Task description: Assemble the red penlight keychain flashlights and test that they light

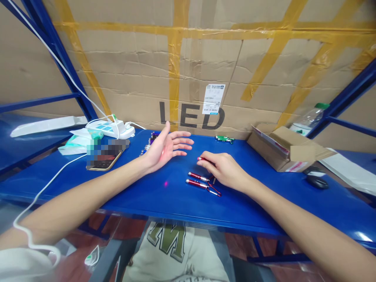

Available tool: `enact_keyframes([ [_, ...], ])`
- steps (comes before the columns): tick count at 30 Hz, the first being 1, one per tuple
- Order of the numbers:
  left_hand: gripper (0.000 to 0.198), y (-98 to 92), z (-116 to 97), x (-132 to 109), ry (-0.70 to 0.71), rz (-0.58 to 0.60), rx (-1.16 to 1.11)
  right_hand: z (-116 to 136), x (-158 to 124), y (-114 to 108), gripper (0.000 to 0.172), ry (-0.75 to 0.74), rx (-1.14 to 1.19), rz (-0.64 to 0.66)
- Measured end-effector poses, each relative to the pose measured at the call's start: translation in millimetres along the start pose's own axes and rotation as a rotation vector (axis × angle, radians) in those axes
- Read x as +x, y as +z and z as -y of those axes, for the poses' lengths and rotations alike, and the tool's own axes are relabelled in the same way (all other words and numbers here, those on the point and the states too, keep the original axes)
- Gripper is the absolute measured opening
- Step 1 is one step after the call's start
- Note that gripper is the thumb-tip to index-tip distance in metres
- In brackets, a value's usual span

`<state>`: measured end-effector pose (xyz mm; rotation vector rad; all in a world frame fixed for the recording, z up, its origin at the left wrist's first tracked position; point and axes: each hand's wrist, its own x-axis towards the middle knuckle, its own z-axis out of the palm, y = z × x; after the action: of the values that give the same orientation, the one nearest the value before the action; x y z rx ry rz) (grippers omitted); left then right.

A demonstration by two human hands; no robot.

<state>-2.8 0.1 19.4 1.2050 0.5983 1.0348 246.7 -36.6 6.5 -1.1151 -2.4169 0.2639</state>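
Note:
My right hand (226,169) is closed around a small red laser pointer (201,158), its tip poking out toward the left. Most of that pointer is hidden by my fingers. Palm turned to the right, my left hand (169,147) is held up with fingers stretched out and nothing in it. A reddish glow shows on its palm, and a pink light dot (166,183) lies on the blue table below. Two more red laser pointers with carabiner clips, one (198,176) above the other (196,183), lie just below my right hand. Behind my left hand, several purple and silver pointers (146,148) are partly covered.
Green pointers (225,139) lie at the back of the blue table (258,196). To the right are an open cardboard box (282,150), a black mouse (317,181) and a plastic bottle (308,117). A phone (108,158), tissue pack (78,141) and power strip (110,127) sit left.

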Motion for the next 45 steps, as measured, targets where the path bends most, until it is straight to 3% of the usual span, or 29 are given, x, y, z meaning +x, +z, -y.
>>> enact_keyframes([
  [27,0.092,0.8,-5.4,-5.1,-0.064,0.179,-0.152,0.3,-0.5,0.4,0.032,0.019,0.002,-0.025],
  [45,0.103,2.2,-7.0,-5.2,-0.071,0.162,-0.176,-4.4,0.9,-0.4,0.032,0.047,-0.002,-0.048],
])
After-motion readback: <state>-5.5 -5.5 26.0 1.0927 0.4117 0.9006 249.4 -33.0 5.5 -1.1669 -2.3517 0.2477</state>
